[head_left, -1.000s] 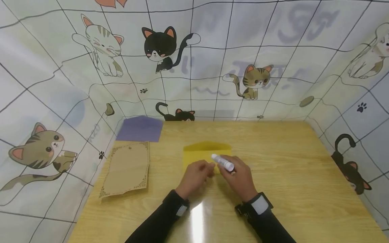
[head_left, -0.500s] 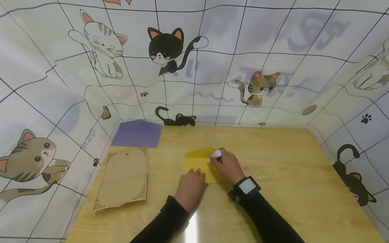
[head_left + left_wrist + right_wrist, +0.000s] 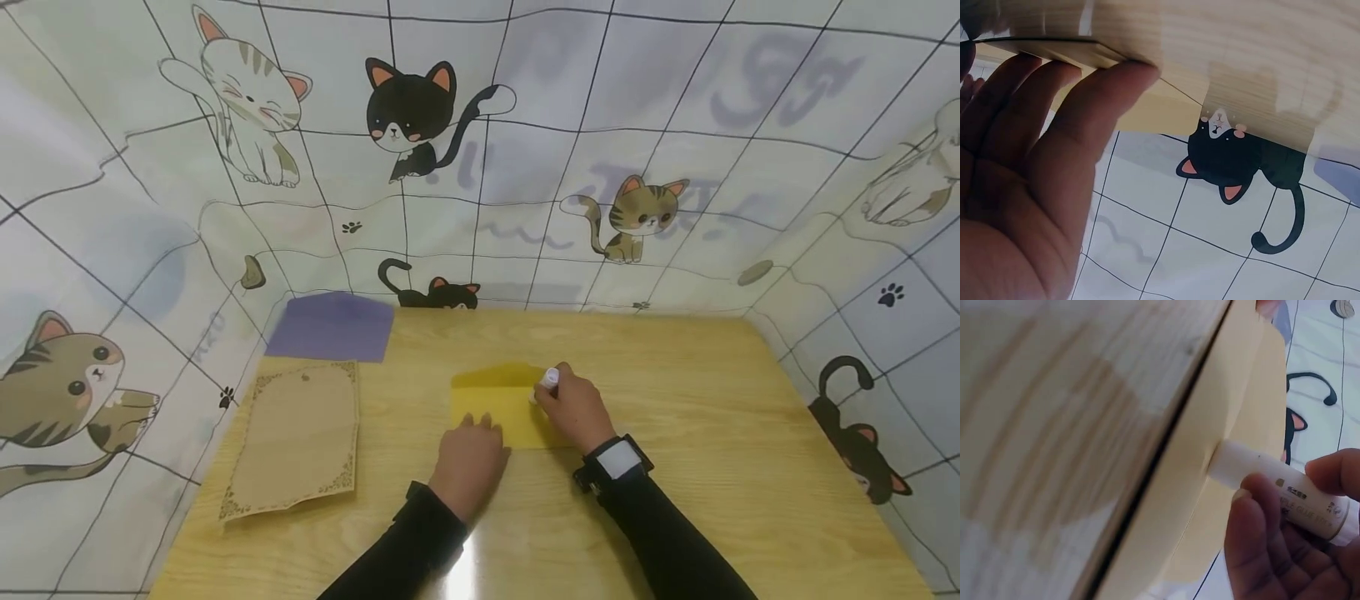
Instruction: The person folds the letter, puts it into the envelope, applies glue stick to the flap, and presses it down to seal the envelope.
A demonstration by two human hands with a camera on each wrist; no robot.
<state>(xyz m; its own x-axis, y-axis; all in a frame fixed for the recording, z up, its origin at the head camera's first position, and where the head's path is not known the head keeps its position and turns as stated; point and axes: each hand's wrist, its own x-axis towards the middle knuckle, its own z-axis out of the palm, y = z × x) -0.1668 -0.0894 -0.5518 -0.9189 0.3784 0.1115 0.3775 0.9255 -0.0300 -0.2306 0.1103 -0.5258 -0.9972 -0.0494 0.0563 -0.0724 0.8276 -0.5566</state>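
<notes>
A yellow envelope (image 3: 480,404) lies on the table with its flap unfolded toward the back wall. My left hand (image 3: 471,465) rests on its lower left part, fingers stretched forward; the left wrist view shows the fingertips (image 3: 1141,72) at the paper's edge. In my right hand (image 3: 581,410) a white glue stick (image 3: 1279,487) is gripped between thumb and fingers. Its end touches the envelope near the flap's fold, toward the right side, as the right wrist view shows. From the head view, the right hand covers the envelope's right edge.
A purple envelope (image 3: 330,327) lies at the table's back left corner. In front of it is a tan sheet with an ornate border (image 3: 296,437), its lower edge slightly raised. Cat-patterned cloth walls (image 3: 517,183) bound the wooden table (image 3: 712,450) behind and at both sides.
My left hand has come down onto the envelope with its fingers extended. The right hand has lowered the glue stick to the envelope, then shifted it slightly to the right along the flap.
</notes>
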